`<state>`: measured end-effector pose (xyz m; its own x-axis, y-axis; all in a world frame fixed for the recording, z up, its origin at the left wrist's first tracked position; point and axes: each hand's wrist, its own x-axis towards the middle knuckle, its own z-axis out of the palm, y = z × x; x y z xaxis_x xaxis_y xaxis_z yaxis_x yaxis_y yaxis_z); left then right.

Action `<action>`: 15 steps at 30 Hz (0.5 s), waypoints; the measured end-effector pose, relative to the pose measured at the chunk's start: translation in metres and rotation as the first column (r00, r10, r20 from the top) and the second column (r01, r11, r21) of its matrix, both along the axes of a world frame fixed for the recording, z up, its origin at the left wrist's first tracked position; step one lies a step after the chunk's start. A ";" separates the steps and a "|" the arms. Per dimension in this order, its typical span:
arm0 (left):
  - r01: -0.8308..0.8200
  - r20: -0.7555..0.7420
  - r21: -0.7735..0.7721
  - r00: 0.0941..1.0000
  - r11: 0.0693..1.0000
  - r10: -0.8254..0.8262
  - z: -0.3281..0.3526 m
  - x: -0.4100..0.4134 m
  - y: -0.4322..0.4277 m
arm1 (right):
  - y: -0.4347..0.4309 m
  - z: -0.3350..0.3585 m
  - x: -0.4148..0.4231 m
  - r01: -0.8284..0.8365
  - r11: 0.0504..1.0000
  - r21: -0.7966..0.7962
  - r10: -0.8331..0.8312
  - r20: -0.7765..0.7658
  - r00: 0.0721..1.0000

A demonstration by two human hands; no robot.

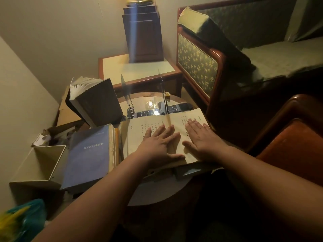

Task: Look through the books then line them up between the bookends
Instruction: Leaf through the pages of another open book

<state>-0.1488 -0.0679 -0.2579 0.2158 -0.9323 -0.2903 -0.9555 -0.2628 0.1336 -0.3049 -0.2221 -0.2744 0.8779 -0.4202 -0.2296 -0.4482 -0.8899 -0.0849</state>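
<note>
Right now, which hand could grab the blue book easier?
Left, probably. The blue book lies just beside the left hand; the right hand rests on the far page of the open book.

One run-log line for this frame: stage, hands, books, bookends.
stage: looking through | left hand: flat on open book | right hand: flat on it | bookends: no book between | blue book: closed
</note>
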 end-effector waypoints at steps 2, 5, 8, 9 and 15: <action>-0.001 -0.005 0.008 1.000 1.000 0.001 0.001 0.000 0.001 | 0.003 0.000 -0.011 -0.015 1.000 0.002 0.015 -0.030 0.999; -0.074 -0.030 -0.006 0.997 0.997 0.073 0.004 0.009 0.003 | 0.004 -0.004 -0.018 -0.019 1.000 -0.008 0.019 -0.054 0.998; -0.199 -0.031 -0.044 0.980 0.979 0.198 0.007 0.035 0.008 | 0.005 -0.006 -0.018 -0.013 1.000 -0.008 0.013 -0.058 0.998; -0.238 -0.039 -0.044 0.971 0.970 0.236 0.008 0.045 0.010 | 0.006 -0.005 -0.018 -0.012 1.000 -0.003 0.012 -0.057 0.998; -0.355 -0.044 -0.031 0.934 0.934 0.354 0.019 0.078 0.022 | 0.005 -0.007 -0.019 -0.008 1.000 -0.009 0.008 -0.054 0.999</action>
